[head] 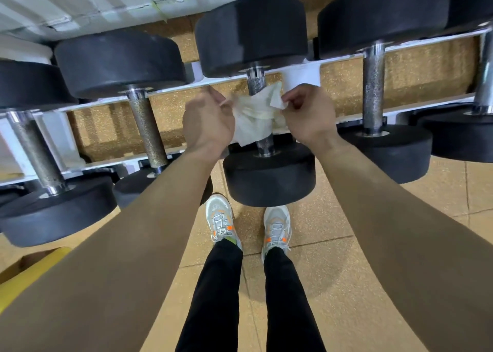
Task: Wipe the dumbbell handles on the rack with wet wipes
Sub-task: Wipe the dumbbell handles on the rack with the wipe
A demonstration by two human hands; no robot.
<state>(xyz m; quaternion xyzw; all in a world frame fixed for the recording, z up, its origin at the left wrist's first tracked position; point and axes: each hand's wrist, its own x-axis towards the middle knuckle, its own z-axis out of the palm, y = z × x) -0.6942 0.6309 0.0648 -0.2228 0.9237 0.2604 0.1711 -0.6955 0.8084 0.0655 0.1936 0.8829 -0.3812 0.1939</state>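
Over the middle dumbbell handle [255,83], both arms reach out — left hand [206,119] and right hand [309,113] pinch the wet wipe [256,117].

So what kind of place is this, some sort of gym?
Most likely a gym's free-weight area. Black round-headed dumbbells with knurled metal handles sit in a row on a white rack, above speckled tan floor tiles. The left hand and right hand hold a wipe at the middle one.

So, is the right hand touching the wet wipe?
Touching. The head view shows the right hand pinching the upper corner of the wet wipe.
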